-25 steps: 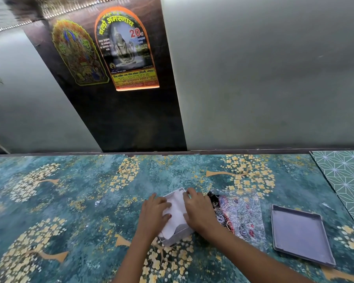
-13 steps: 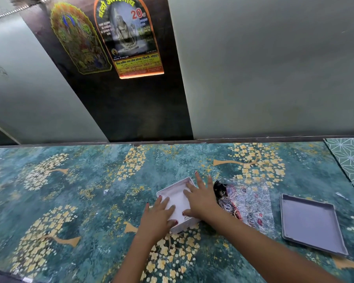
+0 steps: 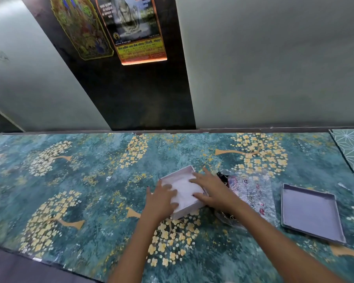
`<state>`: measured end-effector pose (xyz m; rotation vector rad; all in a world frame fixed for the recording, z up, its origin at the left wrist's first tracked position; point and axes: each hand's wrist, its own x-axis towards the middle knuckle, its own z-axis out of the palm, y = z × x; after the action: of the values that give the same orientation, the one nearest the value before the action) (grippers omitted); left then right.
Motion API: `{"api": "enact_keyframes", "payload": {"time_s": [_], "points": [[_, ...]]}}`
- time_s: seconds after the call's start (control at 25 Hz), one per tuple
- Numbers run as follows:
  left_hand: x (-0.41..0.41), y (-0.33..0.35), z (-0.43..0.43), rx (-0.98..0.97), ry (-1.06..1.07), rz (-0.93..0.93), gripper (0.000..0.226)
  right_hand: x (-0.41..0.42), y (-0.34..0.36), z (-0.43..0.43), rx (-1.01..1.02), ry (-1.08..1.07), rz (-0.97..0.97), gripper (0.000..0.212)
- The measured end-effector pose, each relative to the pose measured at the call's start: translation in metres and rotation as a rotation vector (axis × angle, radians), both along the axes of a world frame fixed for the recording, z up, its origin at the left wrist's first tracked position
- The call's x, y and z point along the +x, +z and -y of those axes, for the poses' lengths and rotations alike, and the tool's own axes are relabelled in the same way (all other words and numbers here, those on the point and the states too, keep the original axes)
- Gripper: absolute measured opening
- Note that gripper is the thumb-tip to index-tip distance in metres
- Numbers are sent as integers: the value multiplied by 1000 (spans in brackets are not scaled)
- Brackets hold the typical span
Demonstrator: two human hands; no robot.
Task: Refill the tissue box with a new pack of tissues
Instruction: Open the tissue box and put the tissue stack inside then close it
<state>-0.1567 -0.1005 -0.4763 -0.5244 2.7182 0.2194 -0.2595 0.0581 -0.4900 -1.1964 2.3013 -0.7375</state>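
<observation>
While both hands press flat, fingers spread, on the tissues [image 3: 184,187] in the open tissue box [image 3: 180,174] at table centre, the lid [image 3: 310,211] lies well to the right, nearer the right hand [image 3: 210,190] than the left hand [image 3: 161,199].

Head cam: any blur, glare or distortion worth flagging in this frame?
Head view: motion blur softens both the left hand and the right hand, and washes out detail in the white tissues inside the tissue box; wide-angle distortion slants the wall panels; glare off the clear plastic wrapper; the lid stays fairly sharp.
</observation>
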Motion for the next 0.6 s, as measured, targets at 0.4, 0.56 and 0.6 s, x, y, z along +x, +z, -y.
{"api": "enact_keyframes", "payload": {"time_s": [0.4,0.56,0.6], "points": [[12,-14,-36,892,961,-721,26,16,-36,-238,184,-551,-129,54],[19,-31,-27,660,723,-675,25,20,-45,-236,26,-669,-353,21],[19,-32,-25,639,684,-658,26,17,-32,-224,-74,-777,-364,15]]}}
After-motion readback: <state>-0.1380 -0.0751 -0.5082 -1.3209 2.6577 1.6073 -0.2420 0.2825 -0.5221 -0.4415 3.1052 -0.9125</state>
